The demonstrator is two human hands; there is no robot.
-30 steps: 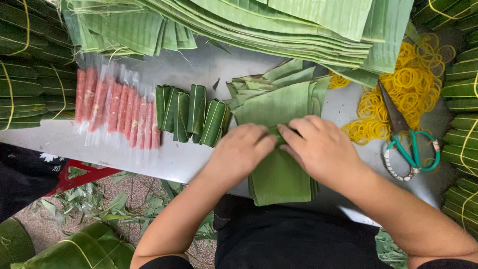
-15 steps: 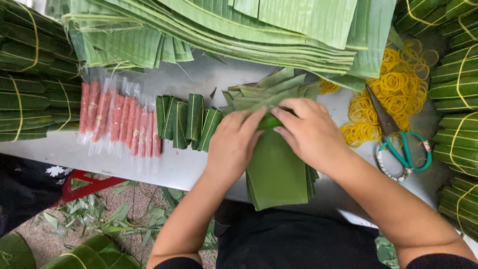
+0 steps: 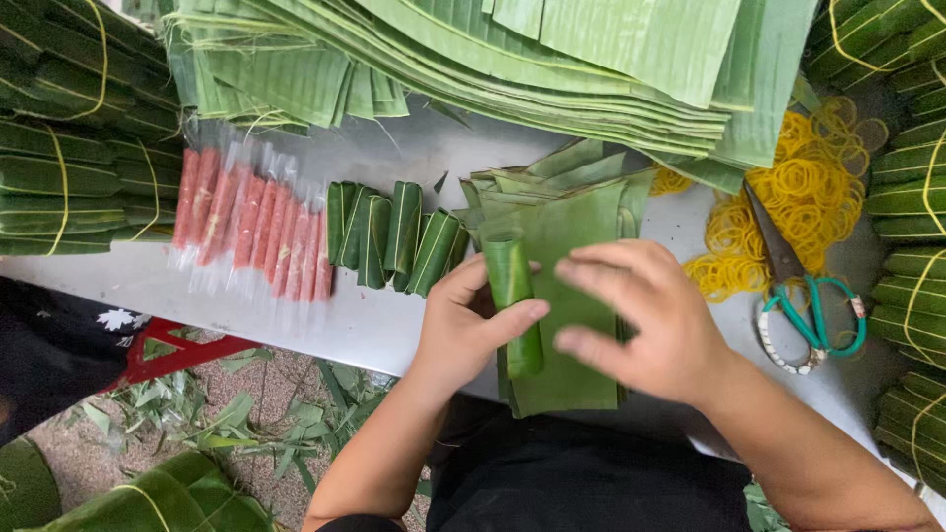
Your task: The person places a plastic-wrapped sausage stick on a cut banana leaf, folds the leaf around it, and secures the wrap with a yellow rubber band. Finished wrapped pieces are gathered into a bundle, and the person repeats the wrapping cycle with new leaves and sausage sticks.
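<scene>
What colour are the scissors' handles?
Green on the scissors, with a white-wrapped loop; clearest in the head view.

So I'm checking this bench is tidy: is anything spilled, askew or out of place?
Mostly orderly. The yellow rubber bands lie in a loose scattered heap on the table, partly under the scissors, and leaf scraps litter the floor. The left hand holds a leaf roll; nothing looks damaged.

clear plastic sleeves (image 3: 251, 236) | pink-red sticks inside, perhaps sausage | table left
</scene>
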